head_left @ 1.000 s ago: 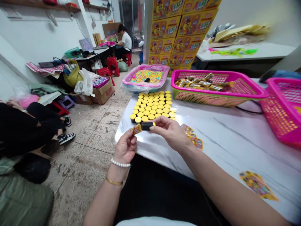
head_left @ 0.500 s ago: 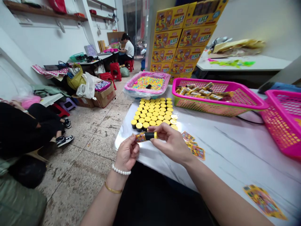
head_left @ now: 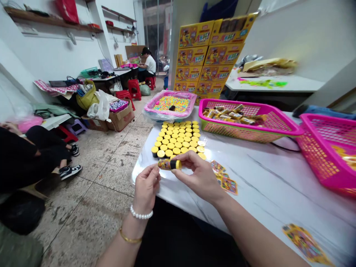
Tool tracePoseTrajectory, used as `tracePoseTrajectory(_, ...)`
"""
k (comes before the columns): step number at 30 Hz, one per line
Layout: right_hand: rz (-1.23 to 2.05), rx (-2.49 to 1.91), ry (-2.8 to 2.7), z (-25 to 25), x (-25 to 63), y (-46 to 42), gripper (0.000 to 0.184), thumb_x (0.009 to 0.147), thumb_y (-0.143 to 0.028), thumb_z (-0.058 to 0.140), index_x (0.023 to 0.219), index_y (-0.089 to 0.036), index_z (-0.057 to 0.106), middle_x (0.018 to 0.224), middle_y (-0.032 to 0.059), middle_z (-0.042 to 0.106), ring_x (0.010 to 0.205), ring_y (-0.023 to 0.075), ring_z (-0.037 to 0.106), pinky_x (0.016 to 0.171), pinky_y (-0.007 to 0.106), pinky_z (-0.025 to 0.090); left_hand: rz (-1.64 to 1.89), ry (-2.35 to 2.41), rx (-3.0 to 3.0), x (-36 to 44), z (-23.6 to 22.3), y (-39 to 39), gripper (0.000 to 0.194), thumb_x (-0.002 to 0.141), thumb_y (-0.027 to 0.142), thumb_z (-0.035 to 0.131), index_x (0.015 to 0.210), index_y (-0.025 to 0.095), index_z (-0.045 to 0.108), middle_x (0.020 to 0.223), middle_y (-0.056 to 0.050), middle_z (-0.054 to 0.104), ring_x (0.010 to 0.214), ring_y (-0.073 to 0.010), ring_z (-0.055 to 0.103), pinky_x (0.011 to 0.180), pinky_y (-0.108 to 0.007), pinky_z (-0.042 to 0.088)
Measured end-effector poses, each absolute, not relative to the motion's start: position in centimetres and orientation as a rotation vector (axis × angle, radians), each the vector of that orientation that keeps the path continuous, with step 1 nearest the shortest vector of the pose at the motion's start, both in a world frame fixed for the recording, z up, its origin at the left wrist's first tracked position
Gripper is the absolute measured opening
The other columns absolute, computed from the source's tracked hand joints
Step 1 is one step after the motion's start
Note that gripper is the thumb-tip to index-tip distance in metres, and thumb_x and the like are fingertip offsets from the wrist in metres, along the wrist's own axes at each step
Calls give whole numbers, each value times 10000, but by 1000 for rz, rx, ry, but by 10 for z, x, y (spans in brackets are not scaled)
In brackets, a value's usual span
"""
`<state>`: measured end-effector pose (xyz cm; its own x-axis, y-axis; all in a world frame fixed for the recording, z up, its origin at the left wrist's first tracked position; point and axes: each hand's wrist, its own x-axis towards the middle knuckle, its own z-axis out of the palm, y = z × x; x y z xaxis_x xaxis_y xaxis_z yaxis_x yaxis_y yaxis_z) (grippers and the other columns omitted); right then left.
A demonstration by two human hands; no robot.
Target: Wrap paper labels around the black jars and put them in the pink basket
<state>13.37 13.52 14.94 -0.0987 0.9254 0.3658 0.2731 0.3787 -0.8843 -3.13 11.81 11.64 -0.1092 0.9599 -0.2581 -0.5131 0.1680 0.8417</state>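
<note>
My right hand pinches the yellow-capped end of a small black tube held level above the table edge. A printed yellow sleeve covers much of the tube. The thumb and fingers of my left hand are closed on the sleeve's far end. Just beyond the hands, similar tubes with yellow caps stand upright in close rows. Several flat printed sleeves lie on the table to the right of my right hand. More flat printed sleeves lie near the right front.
Behind the rows stands a plastic-lined pink tray of colourful pellets. A pink basket holds wrapped tubes; another pink basket stands at the right. Yellow boxes are stacked behind. One person sits far back, another at left.
The printed sleeve covers more of the black tube than before, with less black showing beside the yellow cap. The view has shifted slightly.
</note>
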Motion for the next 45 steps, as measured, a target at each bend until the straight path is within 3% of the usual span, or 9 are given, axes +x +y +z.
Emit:
tracePoseTrajectory(5, 772, -1042, -1565, 164, 152, 135, 218, 767, -273, 755, 941, -219, 636, 943, 47, 732, 863, 202, 734, 846, 363, 620, 1199, 921, 804, -29, 142, 134, 614, 699, 538, 812, 1155, 186, 601, 852, -9, 628, 544, -56, 539, 391, -139, 259)
tracePoseTrajectory(12, 340, -971, -1572, 174, 215, 138, 253, 771, -198, 792, 1003, -250, 705, 1005, 39, 708, 897, 188, 710, 787, 321, 629, 864, 605, 1123, 31, 187, 193, 492, 677, 526, 818, 916, 134, 639, 683, 7, 614, 461, -39, 450, 382, -158, 250)
tracePoseTrajectory(16, 246, -974, -1426, 163, 245, 145, 269, 762, -200, 806, 1009, -258, 717, 1021, 40, 670, 885, 185, 705, 715, 302, 640, 758, 529, 1253, 70, 198, 211, 544, 618, 523, 844, 935, 131, 640, 707, -10, 640, 504, -77, 533, 398, -178, 323)
tracePoseTrajectory(22, 156, -1014, -1482, 146, 245, 137, 312, 759, -124, 799, 1025, -273, 734, 999, 31, 675, 843, 151, 689, 710, 262, 622, 740, 553, 1301, 79, 173, 209, 474, 690, 481, 813, 969, 137, 644, 630, 39, 566, 472, -57, 462, 444, -193, 339)
tracePoseTrajectory(28, 560, -1009, -1363, 145, 241, 136, 245, 762, -229, 830, 979, -271, 724, 946, 9, 686, 793, 149, 705, 665, 264, 629, 770, 592, 1524, 70, 164, 205, 397, 735, 458, 796, 980, 161, 699, 732, -14, 634, 586, -92, 541, 520, -213, 401)
tracePoseTrajectory(31, 385, -1037, -1383, 145, 243, 138, 256, 732, -215, 849, 956, -262, 734, 952, 20, 693, 802, 155, 698, 699, 289, 622, 715, 686, 1544, 69, 167, 209, 454, 799, 505, 720, 1096, 165, 671, 661, 7, 613, 487, -85, 507, 453, -208, 365)
tracePoseTrajectory(34, 225, -1060, -1406, 144, 243, 138, 256, 678, -194, 877, 895, -251, 754, 917, 34, 713, 813, 175, 696, 737, 314, 615, 681, 660, 1513, 70, 170, 209, 373, 848, 494, 654, 986, 148, 673, 602, 30, 554, 441, -70, 451, 429, -204, 336)
tracePoseTrajectory(40, 995, -1137, -1014, 138, 236, 139, 312, 686, -447, 869, 818, -203, 725, 706, 22, 738, 596, 168, 707, 598, 293, 615, 903, 526, 1657, 72, 166, 209, 194, 817, 263, 680, 977, 154, 690, 806, -17, 631, 608, -78, 475, 545, -210, 388)
tracePoseTrajectory(45, 1224, -1113, -867, 138, 231, 141, 418, 627, -515, 886, 713, -170, 665, 609, 12, 709, 513, 138, 673, 534, 254, 595, 729, 497, 1594, 71, 161, 214, 308, 799, 396, 733, 985, 156, 683, 585, 56, 503, 483, -64, 394, 458, -205, 303)
